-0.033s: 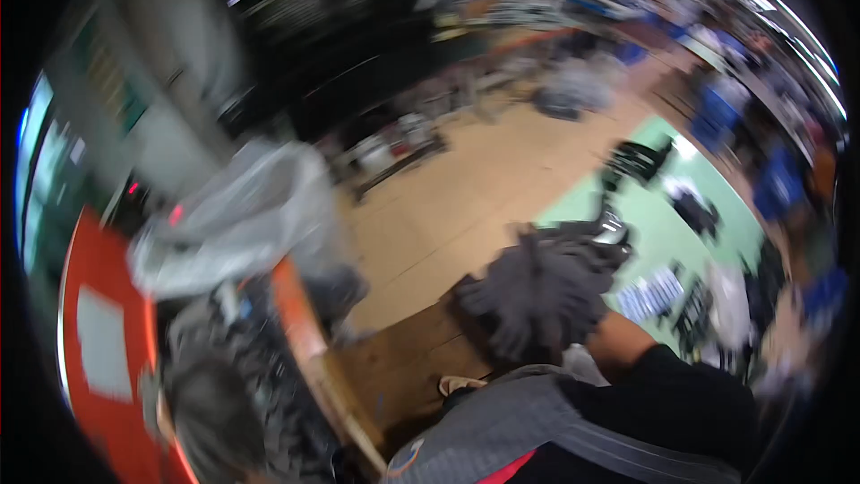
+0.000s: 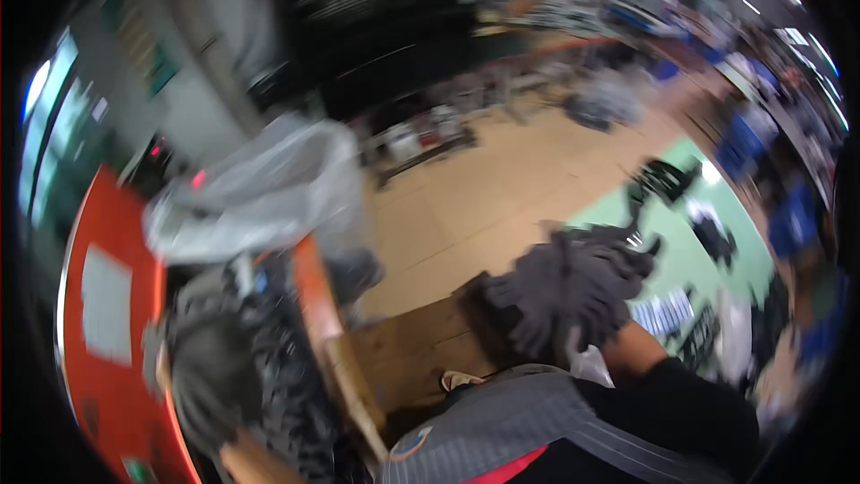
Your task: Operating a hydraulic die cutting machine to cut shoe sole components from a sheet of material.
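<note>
At about 8:30 there's an orange panel [image 2: 130,394] with a pale sheet [image 2: 107,305] stuck on it. Round 8, a dark grey bundle [image 2: 210,367] hides the left hand, bare left forearm [image 2: 253,462] below it. Can't tell if those fingers are spread or pinching. Clear plastic bag [image 2: 260,197] at 9, heap of dark pieces [image 2: 296,385] at 7. At 4 o'clock, a grey bundle of gloves [image 2: 564,291], by the look of it, covers the right hand, so no clue on those fingers either. Green tabletop [image 2: 667,237] at 3. My worry: loose flaps could slide out if the grip's weak and land on the wooden surface [image 2: 408,358], or the left bundle could mix into the heap if it brushes it.
</note>
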Motion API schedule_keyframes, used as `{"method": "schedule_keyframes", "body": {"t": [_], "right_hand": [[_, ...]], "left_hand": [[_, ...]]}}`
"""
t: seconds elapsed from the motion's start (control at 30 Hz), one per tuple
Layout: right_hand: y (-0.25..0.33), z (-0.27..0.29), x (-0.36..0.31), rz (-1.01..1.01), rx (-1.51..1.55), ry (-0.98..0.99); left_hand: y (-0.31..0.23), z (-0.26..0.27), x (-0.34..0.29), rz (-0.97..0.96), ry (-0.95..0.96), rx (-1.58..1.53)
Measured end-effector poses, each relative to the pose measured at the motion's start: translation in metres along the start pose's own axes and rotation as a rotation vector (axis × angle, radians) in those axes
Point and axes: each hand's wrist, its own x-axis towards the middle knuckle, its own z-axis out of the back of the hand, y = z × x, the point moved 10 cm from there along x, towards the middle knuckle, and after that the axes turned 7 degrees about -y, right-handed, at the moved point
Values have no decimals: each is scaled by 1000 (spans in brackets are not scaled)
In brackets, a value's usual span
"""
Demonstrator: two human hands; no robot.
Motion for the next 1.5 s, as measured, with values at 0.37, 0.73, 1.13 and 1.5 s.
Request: {"method": "schedule_keyframes", "body": {"t": [0.37, 0.73, 1.13, 1.5], "right_hand": [[-121, 38, 210, -380, -3, 235], [-238, -86, 496, -451, -44, 283], [-394, -297, 718, -692, -211, 260], [-243, -125, 828, 370, -2195, -134]], "left_hand": [[-9, 219, 138, 182, -301, -398], [151, 369, 177, 265, -1237, 544], [227, 167, 104, 533, 419, 1585], [184, 108, -4, 355, 63, 1381]]}}
